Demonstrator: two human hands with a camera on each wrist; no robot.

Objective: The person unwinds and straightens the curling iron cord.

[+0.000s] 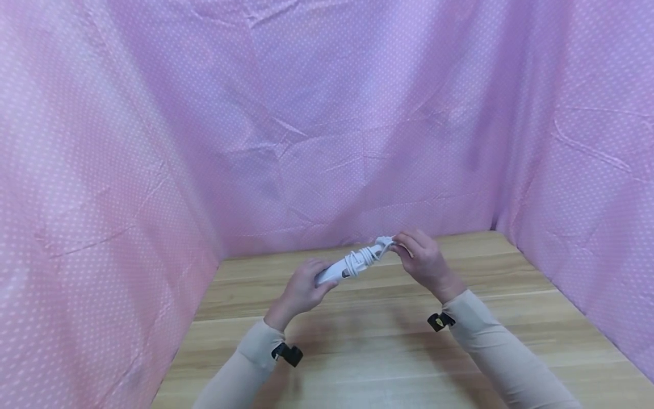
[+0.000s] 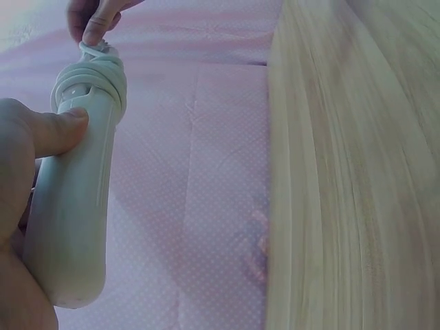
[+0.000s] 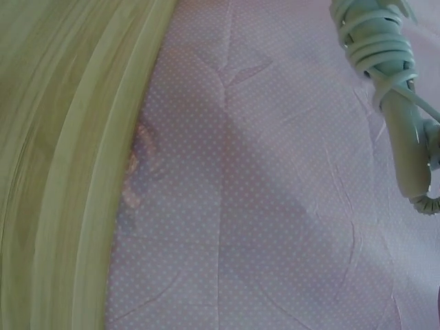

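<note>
A long white appliance [image 1: 331, 273], perhaps a hair straightener, is held up over the table, tilted with its far end to the right. Its white cord [image 1: 360, 259] is wound several times round the middle. My left hand [image 1: 304, 287] grips the thick rounded end, thumb along the body [image 2: 72, 199] in the left wrist view. At the other end, my right hand [image 1: 421, 261] pinches a piece of the cord. The right wrist view shows the slim end [image 3: 407, 148] with a ribbed cord sleeve [image 3: 427, 205]; the right fingers are out of that view.
The wooden table [image 1: 368, 341] lies beneath both forearms. Pink dotted cloth [image 1: 327, 142] hangs behind it and along both sides. Each wrist wears a small black camera mount, one on the left [image 1: 288, 354] and one on the right [image 1: 440, 321].
</note>
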